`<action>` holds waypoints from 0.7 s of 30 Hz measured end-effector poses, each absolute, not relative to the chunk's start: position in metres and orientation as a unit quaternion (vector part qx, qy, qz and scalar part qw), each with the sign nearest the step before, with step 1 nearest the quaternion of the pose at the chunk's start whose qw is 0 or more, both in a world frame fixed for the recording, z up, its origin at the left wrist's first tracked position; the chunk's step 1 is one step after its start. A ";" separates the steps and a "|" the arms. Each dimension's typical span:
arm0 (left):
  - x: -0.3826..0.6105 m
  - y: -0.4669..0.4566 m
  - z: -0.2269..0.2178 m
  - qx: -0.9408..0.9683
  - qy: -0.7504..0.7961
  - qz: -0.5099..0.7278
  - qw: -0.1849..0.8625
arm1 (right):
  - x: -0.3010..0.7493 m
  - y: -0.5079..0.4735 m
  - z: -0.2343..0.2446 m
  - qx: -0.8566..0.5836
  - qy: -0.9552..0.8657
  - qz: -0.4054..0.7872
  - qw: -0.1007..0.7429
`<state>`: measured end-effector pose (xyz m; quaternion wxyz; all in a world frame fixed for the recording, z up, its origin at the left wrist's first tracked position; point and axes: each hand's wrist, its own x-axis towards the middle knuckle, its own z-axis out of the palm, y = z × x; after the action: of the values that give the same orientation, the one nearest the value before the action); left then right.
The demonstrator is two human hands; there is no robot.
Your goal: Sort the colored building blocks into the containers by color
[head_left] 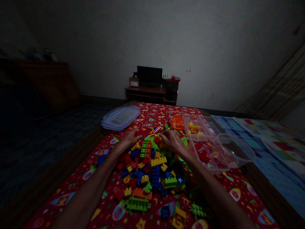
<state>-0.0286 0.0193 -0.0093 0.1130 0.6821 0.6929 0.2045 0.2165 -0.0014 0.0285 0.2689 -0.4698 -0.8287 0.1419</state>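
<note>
Yellow brick [179, 218] lies at the worktop's near edge, below the loose pile of toy bricks [155, 176] running up its middle. At the pile's far end, the left hand [131, 138] and right hand [172, 139] reach in; I cannot tell whether either grip is spread or pinching a brick. Clear divided trays [209, 136] line the right edge; blue-rimmed lids [121, 118] lie by the far left corner.

Studded bricks [156, 176], red, blue, yellow, green and orange, are strewn in a loose heap on printed cloth [157, 116]
</note>
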 end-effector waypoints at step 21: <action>-0.054 0.023 -0.009 0.668 0.688 0.251 0.132 | 0.229 -0.026 0.050 -0.412 -0.662 0.438 0.447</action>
<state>-0.0545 0.0227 -0.0095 0.1317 0.6685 0.6875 0.2511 0.2294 -0.0256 0.0496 0.4474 -0.4121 -0.6617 0.4383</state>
